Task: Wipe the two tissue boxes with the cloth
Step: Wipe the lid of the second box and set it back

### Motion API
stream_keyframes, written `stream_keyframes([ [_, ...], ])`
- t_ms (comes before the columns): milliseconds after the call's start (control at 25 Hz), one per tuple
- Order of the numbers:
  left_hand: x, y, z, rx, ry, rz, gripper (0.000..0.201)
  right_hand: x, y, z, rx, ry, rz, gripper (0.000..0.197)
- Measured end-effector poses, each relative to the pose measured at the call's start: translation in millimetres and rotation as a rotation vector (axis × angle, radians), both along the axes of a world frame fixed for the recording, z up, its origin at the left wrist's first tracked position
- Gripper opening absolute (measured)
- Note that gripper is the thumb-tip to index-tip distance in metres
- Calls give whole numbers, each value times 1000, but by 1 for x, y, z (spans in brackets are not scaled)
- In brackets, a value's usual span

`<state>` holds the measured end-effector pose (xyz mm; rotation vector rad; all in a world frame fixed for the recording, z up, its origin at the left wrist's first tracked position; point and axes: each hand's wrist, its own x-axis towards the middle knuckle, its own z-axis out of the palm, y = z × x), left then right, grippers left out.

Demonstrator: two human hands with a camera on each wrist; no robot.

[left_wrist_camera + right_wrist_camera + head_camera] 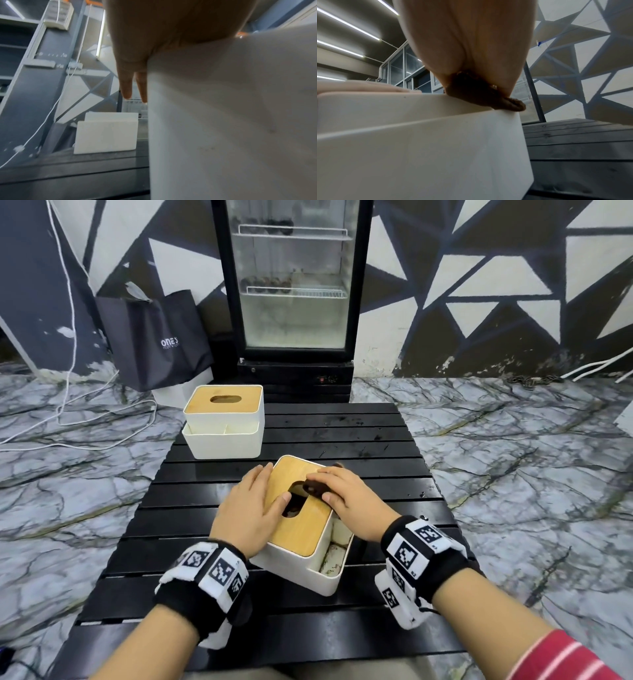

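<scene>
Black slatted worktop [342, 440] carries two white, bamboo-lidded tissue boxes, the far box [224, 419] standing before a glass-door fridge [294, 285] and a black bag [154, 340]. On the near box [308, 529], the left hand [250, 508] lies flat, fingers together; the right hand [346, 491] presses a dark brown cloth [313, 487] under straight fingers at the slot.

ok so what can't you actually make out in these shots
cloth: mostly under the right hand in the head view; only a dark brown edge shows
near tissue box: its slot is dark inside, partly covered by the thumb of the left hand; tissues cannot be told
left wrist view: that box's blurred white wall hides its lid
fridge, head view: dark items behind frosted glass, unidentifiable
</scene>
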<state>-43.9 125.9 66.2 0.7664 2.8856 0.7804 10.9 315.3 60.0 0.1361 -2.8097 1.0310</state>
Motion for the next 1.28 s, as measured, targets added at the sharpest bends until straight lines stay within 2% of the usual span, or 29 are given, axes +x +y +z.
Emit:
stream_keyframes([
  [120, 31, 1, 2, -105, 112, -72, 109, -2, -4, -4, -15, 17, -37, 40],
  [200, 47, 4, -2, -203, 145, -91, 111, 0, -6, -3, -5, 36, -47, 40],
  [440, 36, -12, 3, -207, 82, -150, 98, 23, 2, 4, -49, 45, 39, 39],
  [680, 18, -34, 2, -57, 85, -24, 43, 51, -4, 6, -76, 71, 62, 41],
  [840, 19, -32, -6, -27, 88, -39, 39, 60, -5, 12, -97, 79, 27, 40],
  [1040, 25, -38, -17, 122, 20, -122, 57, 91, 17, 5, -102, 74, -80, 39],
  [1280, 29, -39, -24, 127, -51, -181, 91, 114, 39, -41, 11, -66, -161, 37],
])
